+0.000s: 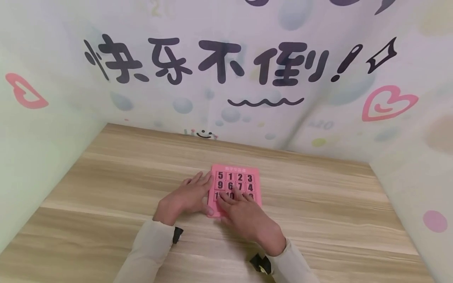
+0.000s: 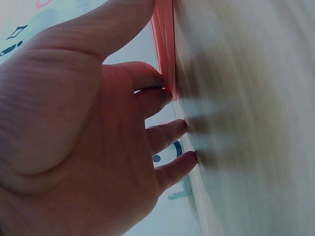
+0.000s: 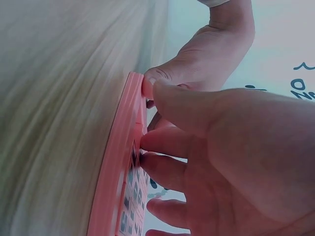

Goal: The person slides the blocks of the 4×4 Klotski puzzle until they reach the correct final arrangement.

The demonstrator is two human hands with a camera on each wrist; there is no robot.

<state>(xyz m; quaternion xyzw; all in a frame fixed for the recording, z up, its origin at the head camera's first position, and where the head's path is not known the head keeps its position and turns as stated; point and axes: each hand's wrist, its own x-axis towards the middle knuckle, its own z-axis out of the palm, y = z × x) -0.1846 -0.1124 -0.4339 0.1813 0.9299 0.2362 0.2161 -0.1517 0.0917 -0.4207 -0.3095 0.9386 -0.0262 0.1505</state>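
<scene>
Two hands: both at the pink number board (image 1: 235, 179).
Left hand (image 1: 191, 194): holds the board along its left side, thumb at the near-left corner, index and middle fingertips further up that side; ring and little fingers reach past it, wood contact unclear.
Right hand (image 1: 245, 216): not grasping; fingers lightly bent, index and middle tips touching tiles, palm over the near rows. Thumb contact unclear.
Tiles (image 1: 240, 177): far row 5 1 2 3, next 9 6 7 4; nearer ones partly or fully covered.
Board handling: my read, light stiff plastic, smooth, prone to skate on wood. Not very fragile; loose tiles the weak point. Take the rim by left and right sides, keep level.
Board heading: digits upright for the person, header strip toward the tabletop's far edge. Long axis looks near-to-far, allowing for foreshortening.
Board place: flat mid-tabletop (image 1: 318, 208), well inside left and right edges, apart from far edge; near edge out of view.
Sleeves: pale, black straps (image 1: 178, 234) at the wrists.
Backdrop (image 1: 177, 92): printed sheet past the far edge, dark lettering.
</scene>
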